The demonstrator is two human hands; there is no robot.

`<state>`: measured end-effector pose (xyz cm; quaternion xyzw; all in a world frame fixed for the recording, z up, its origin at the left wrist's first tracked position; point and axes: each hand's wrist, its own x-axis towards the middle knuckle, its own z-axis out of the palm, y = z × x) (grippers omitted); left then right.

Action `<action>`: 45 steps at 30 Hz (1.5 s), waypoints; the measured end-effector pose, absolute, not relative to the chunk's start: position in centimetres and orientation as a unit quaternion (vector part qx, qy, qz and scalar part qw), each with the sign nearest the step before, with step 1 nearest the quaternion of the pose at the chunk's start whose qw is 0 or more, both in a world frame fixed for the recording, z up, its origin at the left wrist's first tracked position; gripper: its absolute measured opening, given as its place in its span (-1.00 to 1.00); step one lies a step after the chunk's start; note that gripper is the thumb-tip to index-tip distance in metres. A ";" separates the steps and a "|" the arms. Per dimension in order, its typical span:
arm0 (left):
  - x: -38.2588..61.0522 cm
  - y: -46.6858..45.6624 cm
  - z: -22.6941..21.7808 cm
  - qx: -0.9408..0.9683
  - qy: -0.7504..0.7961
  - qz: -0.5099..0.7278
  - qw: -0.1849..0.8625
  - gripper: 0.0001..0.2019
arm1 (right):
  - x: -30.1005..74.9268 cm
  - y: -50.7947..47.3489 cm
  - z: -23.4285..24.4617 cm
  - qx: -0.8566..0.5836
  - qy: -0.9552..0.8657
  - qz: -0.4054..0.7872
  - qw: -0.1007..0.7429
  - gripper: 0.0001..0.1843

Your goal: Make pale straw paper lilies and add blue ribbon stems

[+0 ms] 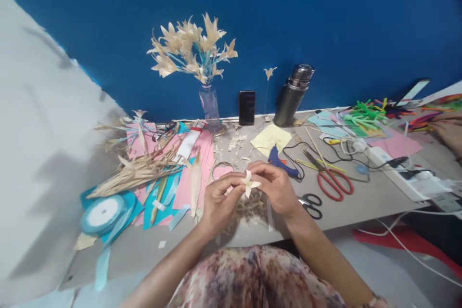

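Note:
Between my two hands is a small cream-coloured handmade flower (249, 185) with pointed petals, facing up toward me. My left hand (224, 199) pinches it from the left, thumb and forefinger at the petals. From the other side, the fingers of my right hand (276, 187) close on it too. Whatever stem it may have is hidden by the hands. Under them lies a heap of dry brown scraps (249, 209) on the table. Black-handled scissors (311, 204) lie beside my right wrist, and a roll of tape (222, 169) lies just beyond my left hand.
A bottle (210, 108) of similar flowers, a phone (247, 108) and a flask (294, 96) stand along the wall. To the right are a blue glue gun (282, 162), red-handled scissors (334, 184), a power strip (397, 173) and another person's hand (447, 130). Dried husks (137, 173) and ribbon (103, 214) lie left.

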<state>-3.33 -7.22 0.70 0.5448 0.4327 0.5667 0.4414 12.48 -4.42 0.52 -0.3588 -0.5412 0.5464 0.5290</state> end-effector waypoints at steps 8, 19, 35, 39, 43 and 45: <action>-4.1 -6.1 0.5 0.392 0.415 0.562 0.598 -0.74 | 13.1 -4.9 0.7 -0.430 -0.536 0.509 0.518 -0.82; -5.2 -5.3 1.0 0.256 0.394 0.452 0.758 -0.67 | 12.4 -4.7 1.0 -0.483 -0.660 0.407 0.407 -0.85; -4.7 2.3 -0.2 0.227 0.429 0.502 0.716 -0.88 | 21.5 0.3 -2.8 -0.634 -0.770 0.034 0.063 -0.68; -2.5 7.0 -0.4 0.254 0.431 0.494 0.711 -0.93 | 21.7 0.5 -3.9 -0.645 -0.762 0.041 0.050 -0.62; 0.2 11.7 -2.2 0.261 0.461 0.470 0.706 -0.86 | 21.5 0.6 -4.5 -0.655 -0.749 0.042 0.086 -0.56; 1.1 13.4 -3.3 0.262 0.481 0.452 0.704 -0.83 | 21.6 0.7 -4.7 -0.658 -0.745 0.044 0.101 -0.57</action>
